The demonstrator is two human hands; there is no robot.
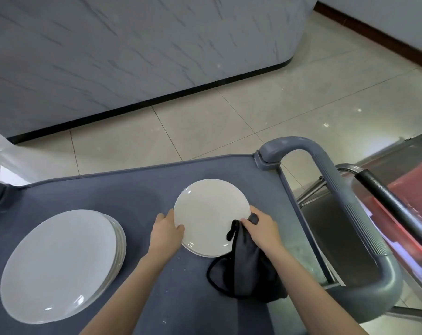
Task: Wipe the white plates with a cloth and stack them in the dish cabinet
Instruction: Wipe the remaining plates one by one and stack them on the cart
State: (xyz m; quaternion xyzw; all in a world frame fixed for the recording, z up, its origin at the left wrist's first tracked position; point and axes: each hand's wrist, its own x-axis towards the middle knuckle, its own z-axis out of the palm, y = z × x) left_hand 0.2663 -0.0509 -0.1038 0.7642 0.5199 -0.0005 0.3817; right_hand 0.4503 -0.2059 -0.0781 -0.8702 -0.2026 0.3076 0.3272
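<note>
White plate (211,213) near right edge of cart (132,189): left hand (165,229) gripping rim, right hand (262,227) clutching cloth (247,267). Could slip if lifted one-handed, chipping plate beneath (205,254).

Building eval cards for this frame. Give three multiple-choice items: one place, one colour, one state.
1. On the cart top, where is the large plate stack relative to the small plate? A) to its left B) to its right C) on top of it
2. What colour is the cloth? A) white B) dark grey C) red
3. What is the left hand doing? A) hanging idle B) holding the cloth C) gripping the small plate's rim
Answers: A, the stack sits at the cart's left side; B, the cloth in the right hand is dark grey; C, its thumb lies over the plate's left rim.
</note>
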